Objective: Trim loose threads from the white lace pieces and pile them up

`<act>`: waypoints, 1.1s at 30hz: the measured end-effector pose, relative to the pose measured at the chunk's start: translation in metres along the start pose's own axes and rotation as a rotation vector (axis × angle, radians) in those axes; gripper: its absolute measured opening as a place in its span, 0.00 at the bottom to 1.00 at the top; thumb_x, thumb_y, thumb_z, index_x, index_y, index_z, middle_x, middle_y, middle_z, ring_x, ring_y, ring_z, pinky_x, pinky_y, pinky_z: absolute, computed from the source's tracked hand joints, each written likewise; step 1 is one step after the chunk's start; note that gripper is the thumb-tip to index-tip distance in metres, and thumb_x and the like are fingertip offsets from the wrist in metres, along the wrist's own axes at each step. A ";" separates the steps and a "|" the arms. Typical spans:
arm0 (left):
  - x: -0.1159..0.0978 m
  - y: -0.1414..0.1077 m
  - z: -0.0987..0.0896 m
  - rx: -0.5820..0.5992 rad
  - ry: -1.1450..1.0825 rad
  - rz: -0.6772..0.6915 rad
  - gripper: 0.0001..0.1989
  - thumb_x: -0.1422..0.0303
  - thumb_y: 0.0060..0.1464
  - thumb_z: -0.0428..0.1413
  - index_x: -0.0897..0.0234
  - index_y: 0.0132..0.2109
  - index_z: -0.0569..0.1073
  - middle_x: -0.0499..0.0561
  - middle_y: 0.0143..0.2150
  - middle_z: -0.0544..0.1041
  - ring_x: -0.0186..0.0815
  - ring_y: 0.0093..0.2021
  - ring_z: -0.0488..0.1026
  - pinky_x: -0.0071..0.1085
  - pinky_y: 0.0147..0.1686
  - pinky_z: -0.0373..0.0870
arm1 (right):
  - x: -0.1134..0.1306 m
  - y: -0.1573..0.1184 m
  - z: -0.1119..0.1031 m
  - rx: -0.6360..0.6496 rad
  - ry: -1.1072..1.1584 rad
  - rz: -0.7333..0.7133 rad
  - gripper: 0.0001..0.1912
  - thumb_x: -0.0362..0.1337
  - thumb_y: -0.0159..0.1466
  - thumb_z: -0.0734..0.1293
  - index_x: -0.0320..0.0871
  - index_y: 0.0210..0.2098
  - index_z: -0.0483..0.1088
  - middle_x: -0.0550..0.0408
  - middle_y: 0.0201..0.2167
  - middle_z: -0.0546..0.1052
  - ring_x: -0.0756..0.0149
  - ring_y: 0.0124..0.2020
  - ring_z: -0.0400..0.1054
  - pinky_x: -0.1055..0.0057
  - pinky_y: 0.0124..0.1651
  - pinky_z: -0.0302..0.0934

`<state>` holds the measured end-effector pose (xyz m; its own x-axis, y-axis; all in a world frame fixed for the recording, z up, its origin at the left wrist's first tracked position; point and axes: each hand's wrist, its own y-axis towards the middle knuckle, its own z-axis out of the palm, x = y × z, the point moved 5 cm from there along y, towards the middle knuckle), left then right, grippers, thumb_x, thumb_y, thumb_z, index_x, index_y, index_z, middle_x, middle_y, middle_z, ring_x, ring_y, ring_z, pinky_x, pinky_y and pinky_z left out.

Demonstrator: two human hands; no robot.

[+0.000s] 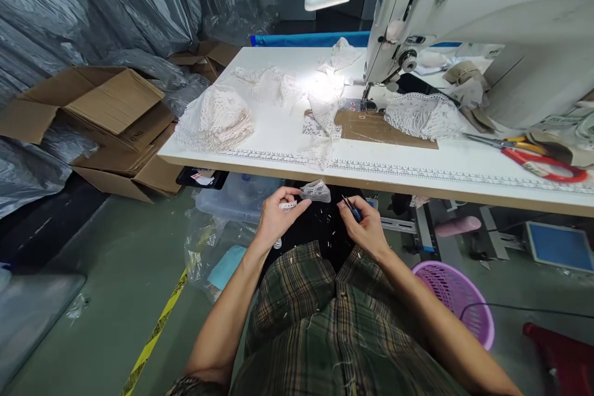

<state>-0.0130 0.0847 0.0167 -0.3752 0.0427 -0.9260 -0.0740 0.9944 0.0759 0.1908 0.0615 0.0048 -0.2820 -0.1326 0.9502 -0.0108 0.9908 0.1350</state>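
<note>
Above my lap, my left hand (280, 213) is closed on a small piece of white lace (316, 191), with part of it also showing between the curled fingers. To its right, my right hand (364, 223) grips small blue-handled thread snips (353, 209), their dark tips pointing up and left toward the lace. The two hands are apart. On the table above them lies a strip of white lace (325, 111), running from beside the sewing machine (399, 43) to the front edge. A stack of white lace pieces (216, 120) sits at the table's left end.
Another lace piece (422, 114) rests right of the needle. Red-handled scissors (542, 164) lie at the table's right. Under the table stands a pink basket (457, 297). Open cardboard boxes (111, 105) are on the left. A printed ruler (394, 170) runs along the table's front edge.
</note>
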 end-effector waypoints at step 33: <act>-0.005 -0.037 0.014 0.570 -0.248 -0.189 0.07 0.70 0.46 0.58 0.67 0.36 0.73 0.47 0.28 0.73 0.29 0.27 0.66 0.23 0.28 0.60 | -0.008 -0.022 0.034 0.387 0.410 0.311 0.21 0.52 0.50 0.75 0.40 0.26 0.71 0.63 0.18 0.65 0.76 0.20 0.53 0.76 0.23 0.48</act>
<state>0.0048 0.0489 0.0133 -0.1740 -0.1849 -0.9672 0.4097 0.8796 -0.2418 0.1604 0.0412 -0.0149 0.0609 0.2387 0.9692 -0.3548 0.9128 -0.2025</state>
